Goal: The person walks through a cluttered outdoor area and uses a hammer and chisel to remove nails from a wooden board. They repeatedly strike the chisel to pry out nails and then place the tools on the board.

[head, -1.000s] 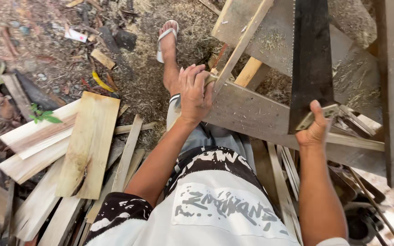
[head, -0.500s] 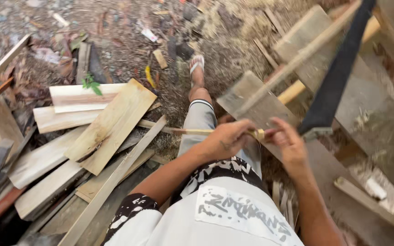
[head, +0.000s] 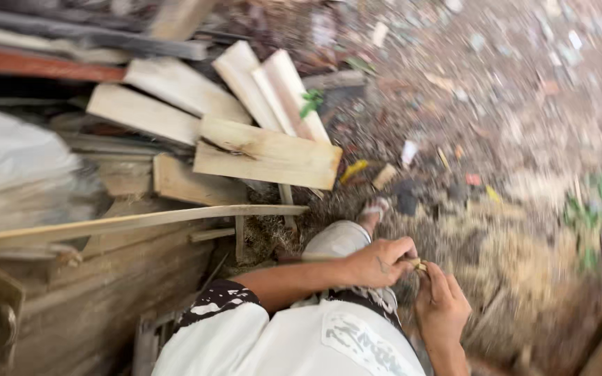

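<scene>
The left hand [head: 379, 263] is curled narrow, its fingertips pinching a small pale piece of wood [head: 419, 264] that shows only as a short stub, just above the person's lap; the right hand [head: 440, 306] lies directly beside it with fingers bent upward and touching the same piece, though whether it grips cannot be told; both hands sit close together over the white printed shirt [head: 301, 341]. Beyond the bent knee a sandalled foot [head: 374, 209] rests on the dirt ground [head: 524, 139], which is littered with scraps; to the left lies a heap of pale planks [head: 266, 157], with a long thin wooden strip [head: 141, 221] reaching across it toward the knee.
</scene>
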